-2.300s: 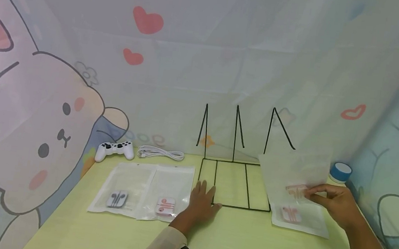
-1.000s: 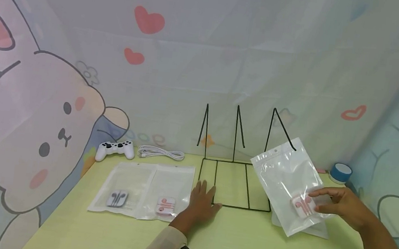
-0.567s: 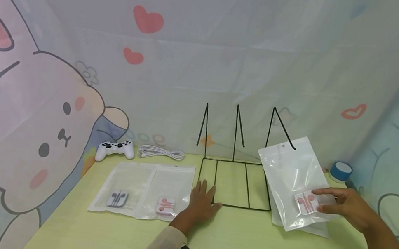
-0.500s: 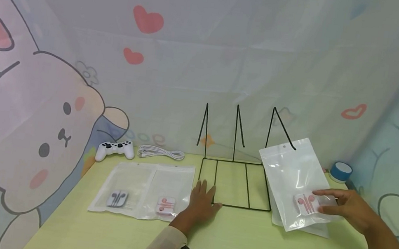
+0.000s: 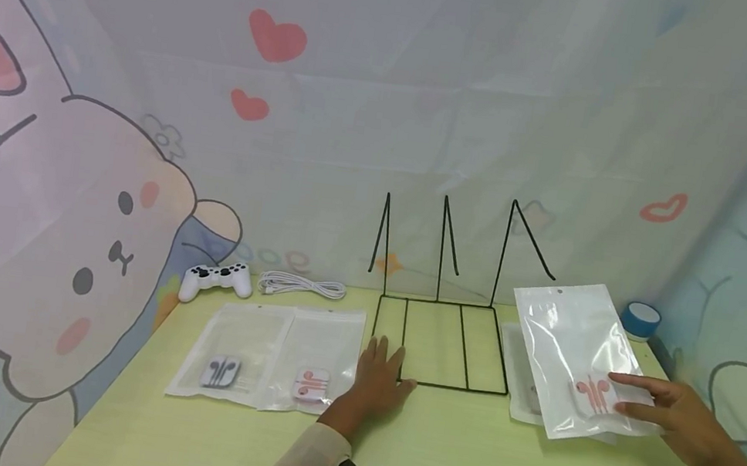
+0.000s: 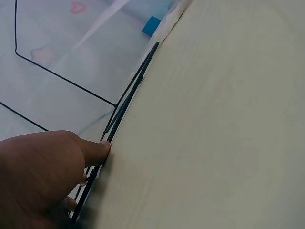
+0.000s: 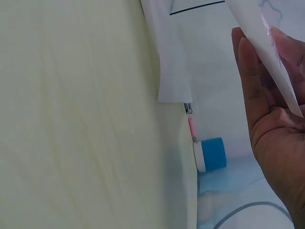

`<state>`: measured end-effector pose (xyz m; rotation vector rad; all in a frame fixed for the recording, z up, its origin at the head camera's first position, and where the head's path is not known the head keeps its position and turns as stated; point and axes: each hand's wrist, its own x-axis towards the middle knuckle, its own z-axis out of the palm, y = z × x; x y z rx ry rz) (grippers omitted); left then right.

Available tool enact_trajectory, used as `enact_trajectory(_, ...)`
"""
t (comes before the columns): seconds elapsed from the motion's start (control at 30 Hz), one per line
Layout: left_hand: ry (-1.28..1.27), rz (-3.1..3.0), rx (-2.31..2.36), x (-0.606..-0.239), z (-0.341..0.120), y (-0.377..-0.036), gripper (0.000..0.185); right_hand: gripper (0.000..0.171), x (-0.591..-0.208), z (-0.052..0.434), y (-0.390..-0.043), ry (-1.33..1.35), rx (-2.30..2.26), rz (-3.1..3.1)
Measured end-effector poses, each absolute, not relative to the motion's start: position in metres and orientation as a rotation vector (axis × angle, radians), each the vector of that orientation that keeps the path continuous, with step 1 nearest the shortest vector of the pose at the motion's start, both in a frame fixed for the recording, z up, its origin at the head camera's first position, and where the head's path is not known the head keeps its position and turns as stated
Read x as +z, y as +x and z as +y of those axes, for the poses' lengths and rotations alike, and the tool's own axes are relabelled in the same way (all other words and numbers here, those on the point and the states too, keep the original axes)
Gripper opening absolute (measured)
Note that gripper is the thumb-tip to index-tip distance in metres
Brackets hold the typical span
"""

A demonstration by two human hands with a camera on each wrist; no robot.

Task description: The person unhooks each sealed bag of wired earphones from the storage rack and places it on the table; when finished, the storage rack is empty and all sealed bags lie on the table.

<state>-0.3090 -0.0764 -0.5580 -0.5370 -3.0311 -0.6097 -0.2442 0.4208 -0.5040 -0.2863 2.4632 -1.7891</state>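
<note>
1. You hold one earphone pouch [image 5: 576, 351] above the table [image 5: 457, 461], right of the wire rack [image 5: 437, 342], whose slots stand bare; another pouch [image 5: 523, 383] lies beneath, and two pouches [image 5: 275, 353] lie at left.
2. Your right hand [image 5: 666, 413] pinches the pouch's lower corner; your left hand [image 5: 380, 378] rests flat, fingers straight, on the rack's front corner.

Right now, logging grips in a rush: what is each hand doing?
Left hand: open, flat on the table, touching the wire rack.
Right hand: pinching the earphone bag.
</note>
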Motion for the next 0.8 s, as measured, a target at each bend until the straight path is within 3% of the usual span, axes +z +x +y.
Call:
enact_trajectory(0.5, -0.535, -3.044, -0.64, -0.554, -0.075, -0.306, 0.069, 0.051, -0.534, 0.453, -0.226, -0.363, -2.069, 2.243)
enact_trajectory(0.8, -0.509, -3.05, -0.619, -0.557, -0.075, -0.311, 0.069, 0.049, -0.539, 0.465, -0.217, -0.118, -1.962, 2.466)
